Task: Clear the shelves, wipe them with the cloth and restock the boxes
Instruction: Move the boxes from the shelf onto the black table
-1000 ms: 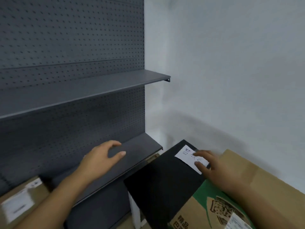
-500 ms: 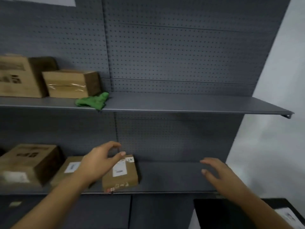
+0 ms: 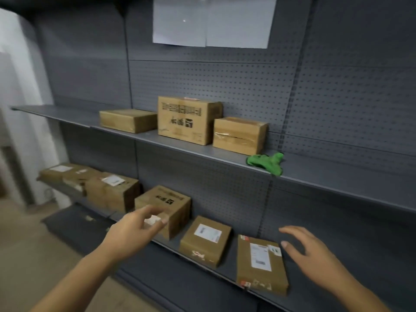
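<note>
A crumpled green cloth (image 3: 266, 163) lies on the upper grey shelf (image 3: 180, 144), just right of three cardboard boxes (image 3: 188, 119). The lower shelf (image 3: 229, 273) carries several more boxes, among them a printed box (image 3: 173, 202) and two flat labelled parcels (image 3: 206, 240), (image 3: 261, 265). My left hand (image 3: 132, 233) hovers in front of the printed box, fingers loosely curled, holding nothing. My right hand (image 3: 308, 251) is spread open just right of the rightmost parcel, not touching it.
Grey pegboard backs the shelving, with a white paper sheet (image 3: 212, 21) pinned high up. A low black base shelf (image 3: 74, 221) juts out at floor level on the left. Bare tan floor (image 3: 27, 255) lies at the lower left, and a white wall (image 3: 20, 91) stands beyond.
My view has swung left from the black box and cartons by the wall to the stocked shelving. My right hand has left the black box; both hands now hover empty at the lower shelf.
</note>
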The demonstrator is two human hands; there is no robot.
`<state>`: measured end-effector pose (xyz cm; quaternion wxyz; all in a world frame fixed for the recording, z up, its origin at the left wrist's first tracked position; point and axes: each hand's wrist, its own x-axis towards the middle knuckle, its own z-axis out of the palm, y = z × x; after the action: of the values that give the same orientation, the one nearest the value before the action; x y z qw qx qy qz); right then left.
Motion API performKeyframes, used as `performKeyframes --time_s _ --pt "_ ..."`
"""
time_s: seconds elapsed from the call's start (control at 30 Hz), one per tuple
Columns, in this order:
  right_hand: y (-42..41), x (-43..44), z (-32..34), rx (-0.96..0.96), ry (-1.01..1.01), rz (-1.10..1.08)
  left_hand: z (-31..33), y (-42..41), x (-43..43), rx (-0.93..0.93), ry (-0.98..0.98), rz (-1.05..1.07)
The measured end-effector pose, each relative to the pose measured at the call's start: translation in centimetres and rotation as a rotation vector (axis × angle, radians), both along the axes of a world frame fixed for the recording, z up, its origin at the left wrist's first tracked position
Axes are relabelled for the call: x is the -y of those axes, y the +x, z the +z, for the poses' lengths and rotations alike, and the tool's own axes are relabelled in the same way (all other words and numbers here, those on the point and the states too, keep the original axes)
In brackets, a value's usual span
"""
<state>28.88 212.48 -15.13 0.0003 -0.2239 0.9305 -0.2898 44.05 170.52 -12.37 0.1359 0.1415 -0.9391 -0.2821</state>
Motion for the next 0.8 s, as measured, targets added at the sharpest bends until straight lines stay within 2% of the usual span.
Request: performKeyframes --time_s 0.13,0.4,0.8 --pt "-1.0 8.3 1.2 0.031 -0.01 0.094 0.2 2.1 6.3 -0.003 -0.012 0.097" --pt "-2.4 20.3 2.5 -0.042 -0.075 0.229 0.8 4.3 15.1 -0.051 -0.006 0.219" --pt "-9.7 36.7 4.0 -0.157 0.037 0.458 0.4 1.1 24.1 -0.039 -0.015 0.411"
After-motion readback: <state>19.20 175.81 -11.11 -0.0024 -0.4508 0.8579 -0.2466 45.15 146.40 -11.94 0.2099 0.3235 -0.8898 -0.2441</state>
